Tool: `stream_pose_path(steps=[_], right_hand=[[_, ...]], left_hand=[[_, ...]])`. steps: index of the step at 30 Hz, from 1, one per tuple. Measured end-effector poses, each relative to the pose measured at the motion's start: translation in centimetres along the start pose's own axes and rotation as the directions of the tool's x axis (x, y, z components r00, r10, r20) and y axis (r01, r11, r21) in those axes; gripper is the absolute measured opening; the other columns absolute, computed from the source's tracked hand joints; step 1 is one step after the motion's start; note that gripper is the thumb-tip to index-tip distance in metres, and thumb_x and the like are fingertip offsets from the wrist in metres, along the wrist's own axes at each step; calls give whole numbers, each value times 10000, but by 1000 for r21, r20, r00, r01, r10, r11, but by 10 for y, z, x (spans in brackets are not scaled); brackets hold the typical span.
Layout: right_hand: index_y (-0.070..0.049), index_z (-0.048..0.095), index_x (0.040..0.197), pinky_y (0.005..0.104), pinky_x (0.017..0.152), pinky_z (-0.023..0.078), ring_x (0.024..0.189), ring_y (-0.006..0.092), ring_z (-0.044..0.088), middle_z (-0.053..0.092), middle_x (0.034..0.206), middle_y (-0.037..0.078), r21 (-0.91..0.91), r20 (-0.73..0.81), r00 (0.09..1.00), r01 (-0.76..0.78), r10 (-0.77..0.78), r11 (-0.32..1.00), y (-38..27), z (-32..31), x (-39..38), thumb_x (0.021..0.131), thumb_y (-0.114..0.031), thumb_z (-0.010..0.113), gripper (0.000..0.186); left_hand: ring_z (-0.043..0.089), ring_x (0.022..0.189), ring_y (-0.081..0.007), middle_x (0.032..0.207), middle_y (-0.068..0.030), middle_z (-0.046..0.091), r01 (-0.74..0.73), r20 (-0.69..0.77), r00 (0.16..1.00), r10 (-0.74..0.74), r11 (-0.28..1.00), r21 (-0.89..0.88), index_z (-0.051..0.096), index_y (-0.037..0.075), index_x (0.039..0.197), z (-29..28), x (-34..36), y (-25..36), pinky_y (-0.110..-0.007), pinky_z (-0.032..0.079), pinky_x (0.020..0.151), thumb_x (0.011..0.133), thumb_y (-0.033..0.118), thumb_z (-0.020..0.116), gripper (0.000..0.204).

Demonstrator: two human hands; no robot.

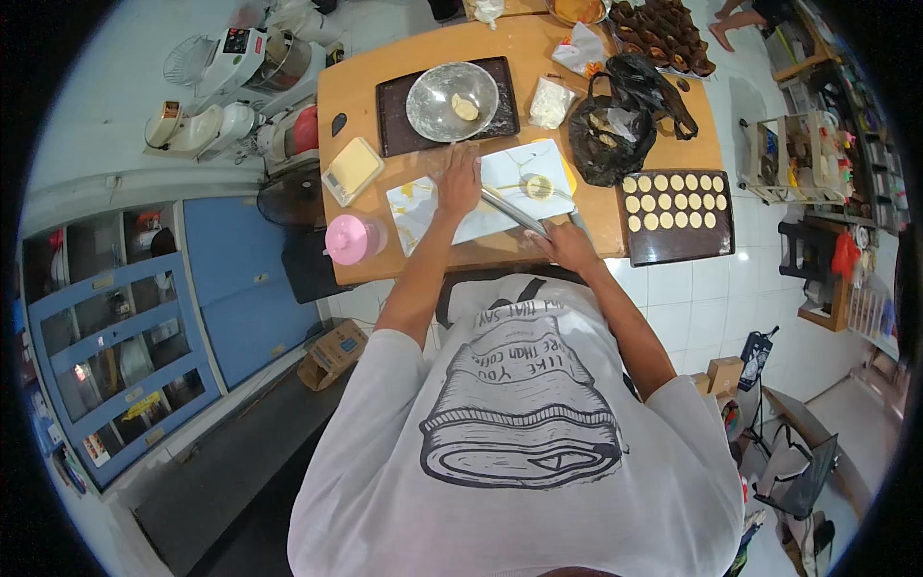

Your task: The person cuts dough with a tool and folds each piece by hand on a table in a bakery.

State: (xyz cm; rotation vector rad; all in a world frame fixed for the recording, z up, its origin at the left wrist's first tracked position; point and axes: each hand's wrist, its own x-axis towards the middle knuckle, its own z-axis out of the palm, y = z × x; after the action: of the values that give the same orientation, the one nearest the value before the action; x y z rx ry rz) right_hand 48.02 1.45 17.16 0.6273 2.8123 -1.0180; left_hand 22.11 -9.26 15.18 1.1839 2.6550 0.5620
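Observation:
A metal rolling pin (512, 208) lies slantwise over a white marble-patterned sheet (500, 165) at the table's near edge. The fingers of my right hand (569, 246) are closed round its right end. At the other end, my left hand (460, 181) is palm down with its fingers stretched forward, by or on the pin; the exact contact is hidden. A small flattened round of pale dough (538, 187) sits on the sheet beyond the pin. Farther back, a clear bowl (428, 106) holds a lump of dough (464, 107) and stands on a dark tray (392, 113).
To the right, a dark baking tray (673, 248) carries rows of pale dough rounds. Black plastic bags (615, 144) and a bag of white powder (551, 103) are behind it. A kitchen scale (353, 171) and pink-lidded jug (354, 239) stand left. Brown paper cups (663, 37) fill the far corner.

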Motion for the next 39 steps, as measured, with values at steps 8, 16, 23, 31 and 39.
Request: stream_pose_path(steps=[8, 16, 23, 31, 39], right_hand=[[-5, 680, 887, 521, 716, 551, 746, 434, 681, 670, 764, 249, -22, -88, 993, -75, 73, 997, 0, -10, 5, 979, -538, 571, 552], [-9, 576, 746, 323, 448, 402, 462, 131, 443, 476, 558, 42, 603, 175, 975, -217, 138, 768, -19, -22, -15, 1041, -505, 524, 579], [-63, 540, 708, 291, 428, 361, 426, 99, 440, 452, 535, 3, 748, 313, 911, -410, 267, 522, -20, -36, -26, 1030, -527, 525, 564], [-91, 484, 680, 277, 410, 343, 429, 76, 408, 411, 528, -32, 721, 240, 938, -344, 249, 601, -24, -37, -12, 1018, -557, 541, 578], [-77, 498, 670, 285, 433, 378, 441, 98, 447, 439, 530, -14, 709, 206, 941, -332, 267, 622, -5, -32, -11, 1011, -573, 543, 603]], left_hand=[[450, 1363, -331, 1426, -74, 546, -213, -74, 972, 221, 971, 109, 597, 149, 1349, 12, 42, 17, -790, 219, 1017, 1079, 376, 385, 412], [546, 1117, -384, 1144, -197, 585, 88, -390, 855, -342, 837, -540, 618, 59, 1215, -16, -8, 20, -491, 406, 969, 1059, 339, 485, 347], [553, 1085, -359, 1100, -142, 601, 187, -175, 957, -230, 955, -232, 645, 64, 1126, -17, -98, 41, -513, 380, 915, 898, 266, 720, 314], [544, 1107, -364, 1087, -137, 611, 364, -149, 888, -435, 863, -349, 630, 81, 1098, -5, -89, 50, -552, 337, 919, 834, 141, 762, 302], [648, 880, -326, 999, -127, 614, -154, -477, 875, -84, 885, -439, 549, 12, 1063, 11, -79, 39, -399, 540, 758, 827, -132, 640, 291]])
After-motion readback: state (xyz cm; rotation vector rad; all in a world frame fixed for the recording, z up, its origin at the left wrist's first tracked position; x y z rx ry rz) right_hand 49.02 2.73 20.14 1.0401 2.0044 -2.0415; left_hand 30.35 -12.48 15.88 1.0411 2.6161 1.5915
